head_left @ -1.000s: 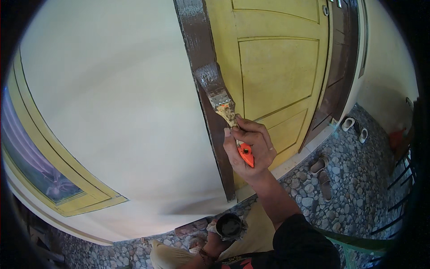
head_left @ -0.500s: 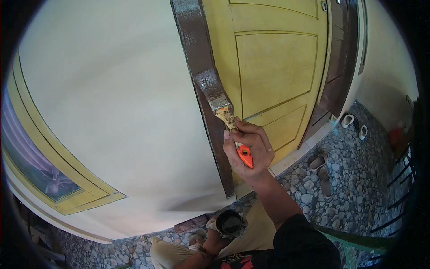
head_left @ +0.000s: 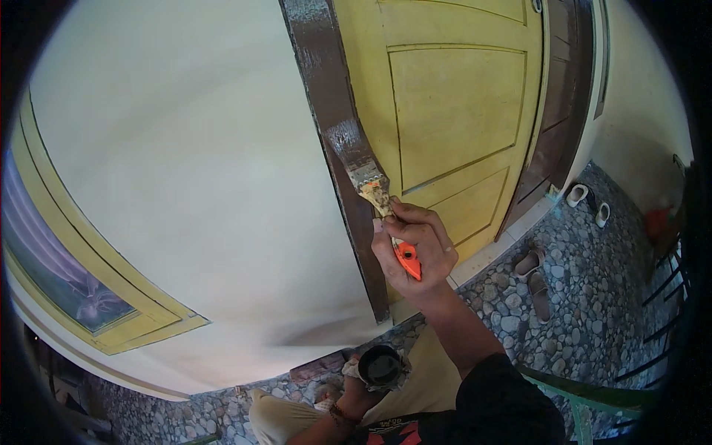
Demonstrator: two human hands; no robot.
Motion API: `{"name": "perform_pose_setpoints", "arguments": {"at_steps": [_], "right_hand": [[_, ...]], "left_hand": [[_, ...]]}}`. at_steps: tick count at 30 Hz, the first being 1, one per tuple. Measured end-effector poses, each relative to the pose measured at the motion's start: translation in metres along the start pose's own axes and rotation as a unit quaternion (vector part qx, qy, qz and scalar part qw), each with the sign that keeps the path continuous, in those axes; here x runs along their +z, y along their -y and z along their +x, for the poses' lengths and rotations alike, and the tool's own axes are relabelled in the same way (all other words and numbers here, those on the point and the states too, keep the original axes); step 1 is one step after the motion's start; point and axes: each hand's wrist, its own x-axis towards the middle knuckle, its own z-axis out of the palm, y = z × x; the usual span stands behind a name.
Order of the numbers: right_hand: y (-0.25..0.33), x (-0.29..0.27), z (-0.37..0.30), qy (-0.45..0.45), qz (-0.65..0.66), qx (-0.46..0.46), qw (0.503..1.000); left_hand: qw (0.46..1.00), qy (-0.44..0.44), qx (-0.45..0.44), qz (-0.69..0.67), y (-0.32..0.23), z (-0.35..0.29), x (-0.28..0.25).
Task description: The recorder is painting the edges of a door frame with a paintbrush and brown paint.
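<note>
Right hand: pinching the flat, orange-tipped paintbrush mid-handle, probably for control
Brush spot: bristles on the dark brown doorframe, between its long edges
Left hand: curled round the round black pot, likely keeping it upright
Room: tight sideways, white wall left, yellow panelled door right

Soft light brightens the wall before me, with a dim shadow low beside the door frame, whose brown face catches pale glare above my brush. Black rounds off the corners, the window bows, and the far right darkens.
</note>
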Motion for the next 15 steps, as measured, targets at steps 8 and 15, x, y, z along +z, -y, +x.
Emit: {"name": "perform_pose_setpoints", "arguments": {"at_steps": [8,15], "right_hand": [[0.005,-0.008,-0.006,0.021,0.019,0.027,0.999],[0.014,-0.041,-0.014,-0.064,0.112,0.18,0.975]], "left_hand": [[0.628,-0.153,0.089,0.758,0.004,-0.007,-0.004],[0.813,-0.16,0.118,0.547,0.002,-0.006,-0.005]]}}
